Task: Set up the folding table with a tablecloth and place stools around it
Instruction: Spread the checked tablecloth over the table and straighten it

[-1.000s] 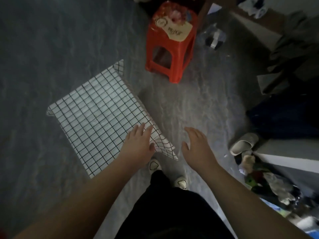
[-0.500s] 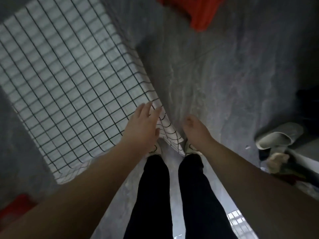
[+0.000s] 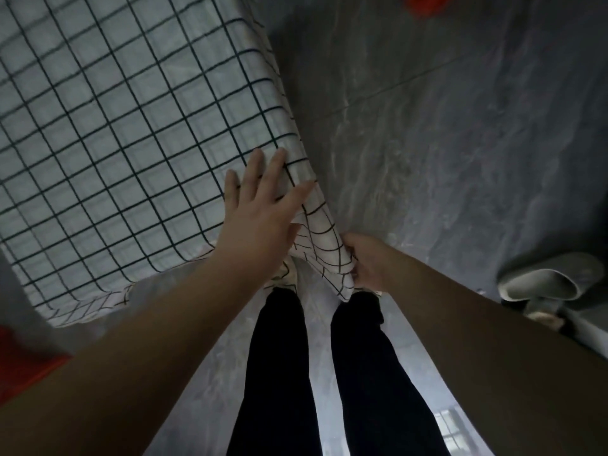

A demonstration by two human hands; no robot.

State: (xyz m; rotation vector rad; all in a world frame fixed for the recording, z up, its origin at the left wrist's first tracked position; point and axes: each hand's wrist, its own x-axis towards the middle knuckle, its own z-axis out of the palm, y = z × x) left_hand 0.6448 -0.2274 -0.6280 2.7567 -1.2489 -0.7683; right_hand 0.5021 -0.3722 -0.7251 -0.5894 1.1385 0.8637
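A white tablecloth with a black grid (image 3: 125, 133) covers the low table and fills the upper left. My left hand (image 3: 260, 209) lies flat and spread on the cloth at the table's near right corner. My right hand (image 3: 368, 261) is closed on the cloth's hanging corner just below that table corner. One red stool (image 3: 424, 4) shows only as a sliver at the top edge. Another red stool (image 3: 23, 360) peeks in at the lower left, behind my left forearm.
My legs in black trousers (image 3: 329, 373) stand right against the table corner. Grey slippers (image 3: 552, 278) and some clutter lie on the grey floor (image 3: 444, 143) at the right edge.
The view has dropped closer to the table. My right hand moved left and closed on the hanging cloth corner. My left hand stayed flat on the cloth at the table corner.
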